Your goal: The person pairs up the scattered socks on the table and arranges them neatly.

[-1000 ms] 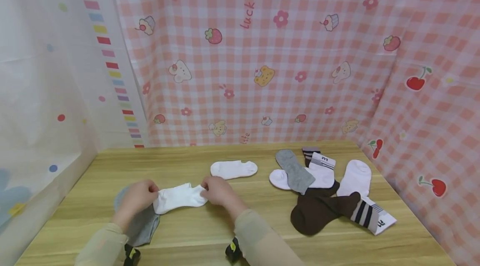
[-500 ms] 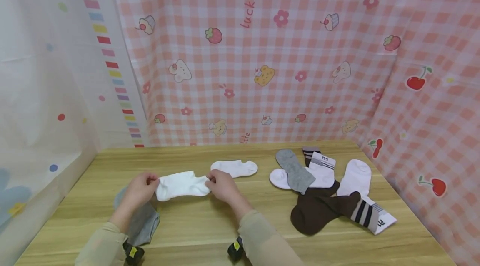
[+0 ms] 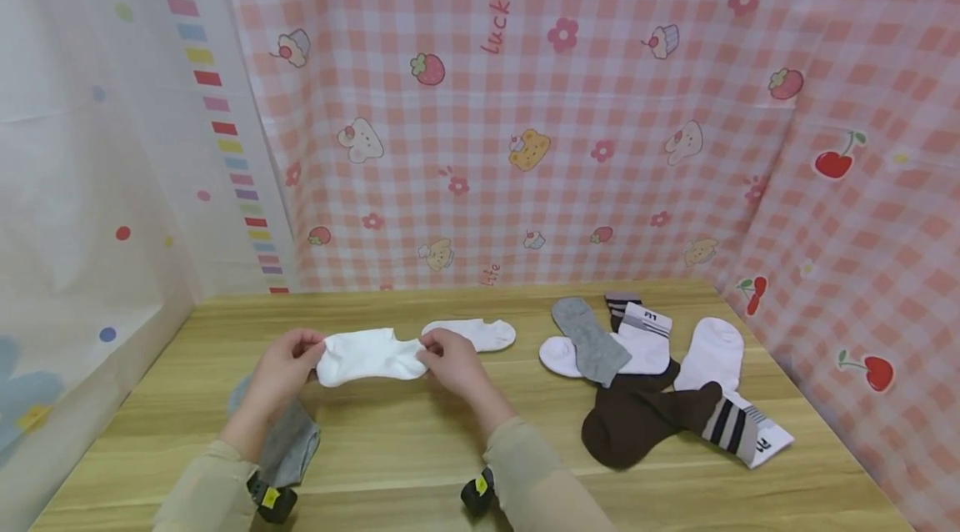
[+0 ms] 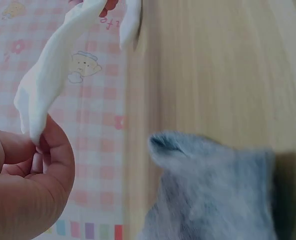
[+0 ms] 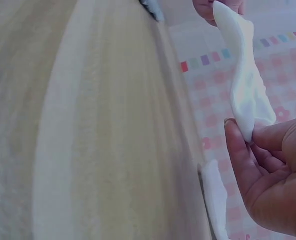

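- Grey knit shows first: a grey sock (image 3: 292, 442) lies on the wood-grain surface (image 3: 390, 474), partly hidden behind the left wrist (image 3: 247, 424).
- Next, the left hand (image 3: 283, 373) has a narrow grip, thumb and fingers pinching one end of a white low-cut sock (image 3: 367, 358).
- That sock is stretched sideways between both hands, clear of the surface. It has come up from lower down over the last second, which I'd judge puts its whole outline on show.
- Then the right hand (image 3: 456, 367) pinches the other end, its grip just as narrow.
- Just beyond that hand lies a second white sock (image 3: 491, 335), flat and of similar low cut.
- Farther right, a loose heap: a mottled grey sock (image 3: 588, 340) across a white striped-cuff sock (image 3: 647, 351), dark brown socks (image 3: 626, 432) below.
- At the far right, a plain white sock (image 3: 711, 353) lies beside them.
- I see no container; these socks lie loose.
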Action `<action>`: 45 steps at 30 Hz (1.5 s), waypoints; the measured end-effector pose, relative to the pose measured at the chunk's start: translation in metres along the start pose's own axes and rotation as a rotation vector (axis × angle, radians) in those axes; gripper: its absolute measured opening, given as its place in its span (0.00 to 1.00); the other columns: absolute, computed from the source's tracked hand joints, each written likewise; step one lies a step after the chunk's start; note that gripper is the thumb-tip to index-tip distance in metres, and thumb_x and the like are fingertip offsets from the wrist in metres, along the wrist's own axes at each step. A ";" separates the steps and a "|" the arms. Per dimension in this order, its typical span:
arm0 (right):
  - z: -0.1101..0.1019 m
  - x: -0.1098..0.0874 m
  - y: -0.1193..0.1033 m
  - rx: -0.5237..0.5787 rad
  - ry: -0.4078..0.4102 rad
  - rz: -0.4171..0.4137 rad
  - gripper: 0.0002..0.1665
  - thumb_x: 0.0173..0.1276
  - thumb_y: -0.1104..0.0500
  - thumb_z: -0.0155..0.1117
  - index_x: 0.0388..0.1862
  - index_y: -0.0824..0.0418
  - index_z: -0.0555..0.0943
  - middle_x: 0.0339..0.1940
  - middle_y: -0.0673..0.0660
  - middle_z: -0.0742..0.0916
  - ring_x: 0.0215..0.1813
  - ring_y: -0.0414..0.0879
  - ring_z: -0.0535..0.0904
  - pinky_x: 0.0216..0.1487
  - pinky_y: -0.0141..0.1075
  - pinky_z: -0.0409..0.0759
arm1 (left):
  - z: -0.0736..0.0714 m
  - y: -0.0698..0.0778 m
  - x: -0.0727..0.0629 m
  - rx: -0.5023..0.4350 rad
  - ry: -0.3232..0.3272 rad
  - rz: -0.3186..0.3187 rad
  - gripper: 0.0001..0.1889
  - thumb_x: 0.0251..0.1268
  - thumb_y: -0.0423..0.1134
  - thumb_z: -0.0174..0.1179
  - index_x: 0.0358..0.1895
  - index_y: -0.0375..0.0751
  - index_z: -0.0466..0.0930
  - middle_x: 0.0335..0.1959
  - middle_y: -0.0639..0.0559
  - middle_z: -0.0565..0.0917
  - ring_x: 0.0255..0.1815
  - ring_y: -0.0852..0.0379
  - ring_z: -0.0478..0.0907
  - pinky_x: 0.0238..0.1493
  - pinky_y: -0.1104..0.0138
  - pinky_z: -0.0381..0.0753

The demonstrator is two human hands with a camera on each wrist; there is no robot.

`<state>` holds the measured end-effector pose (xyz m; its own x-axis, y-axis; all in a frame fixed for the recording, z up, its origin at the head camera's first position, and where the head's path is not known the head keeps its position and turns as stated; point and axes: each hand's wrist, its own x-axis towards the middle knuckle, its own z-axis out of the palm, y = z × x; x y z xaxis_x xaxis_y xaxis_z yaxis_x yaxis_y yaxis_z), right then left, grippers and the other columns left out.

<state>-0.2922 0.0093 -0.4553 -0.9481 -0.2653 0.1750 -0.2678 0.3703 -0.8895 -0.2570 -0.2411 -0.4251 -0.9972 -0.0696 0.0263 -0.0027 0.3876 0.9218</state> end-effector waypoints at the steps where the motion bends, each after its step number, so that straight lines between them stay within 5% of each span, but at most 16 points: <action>1: -0.001 0.000 0.000 0.019 0.004 0.004 0.06 0.66 0.70 0.64 0.42 0.71 0.80 0.30 0.57 0.83 0.31 0.56 0.84 0.30 0.34 0.83 | 0.001 0.001 0.001 -0.009 0.004 0.004 0.11 0.75 0.30 0.51 0.51 0.23 0.71 0.37 0.45 0.75 0.35 0.58 0.73 0.34 0.67 0.82; 10: -0.016 0.004 0.003 0.223 0.041 0.034 0.10 0.67 0.71 0.63 0.46 0.76 0.79 0.36 0.63 0.85 0.33 0.43 0.80 0.38 0.45 0.85 | 0.012 0.013 0.007 -0.079 0.056 0.022 0.11 0.74 0.29 0.53 0.51 0.22 0.72 0.37 0.45 0.77 0.32 0.61 0.74 0.32 0.71 0.81; 20: -0.032 0.005 0.001 0.307 0.102 0.098 0.13 0.70 0.69 0.62 0.50 0.77 0.79 0.38 0.63 0.85 0.35 0.41 0.80 0.45 0.47 0.84 | 0.025 0.022 0.016 -0.113 0.074 0.056 0.11 0.74 0.28 0.52 0.51 0.22 0.73 0.38 0.44 0.77 0.33 0.63 0.74 0.32 0.72 0.80; 29: -0.040 0.006 -0.002 0.390 0.163 0.113 0.15 0.72 0.67 0.60 0.53 0.76 0.78 0.42 0.65 0.85 0.37 0.44 0.81 0.41 0.37 0.85 | 0.037 0.035 0.023 -0.137 0.109 0.064 0.10 0.73 0.29 0.53 0.50 0.23 0.74 0.37 0.43 0.78 0.32 0.63 0.75 0.32 0.73 0.80; 45: -0.056 0.006 0.004 0.462 0.281 0.139 0.14 0.73 0.66 0.59 0.52 0.77 0.78 0.41 0.64 0.85 0.34 0.43 0.81 0.41 0.38 0.85 | 0.061 0.041 0.036 -0.186 0.169 0.089 0.09 0.70 0.28 0.56 0.47 0.24 0.78 0.35 0.43 0.79 0.30 0.64 0.75 0.29 0.74 0.80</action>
<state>-0.3089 0.0587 -0.4342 -0.9953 0.0286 0.0926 -0.0942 -0.0610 -0.9937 -0.2979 -0.1719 -0.4096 -0.9663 -0.2013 0.1604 0.1138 0.2247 0.9678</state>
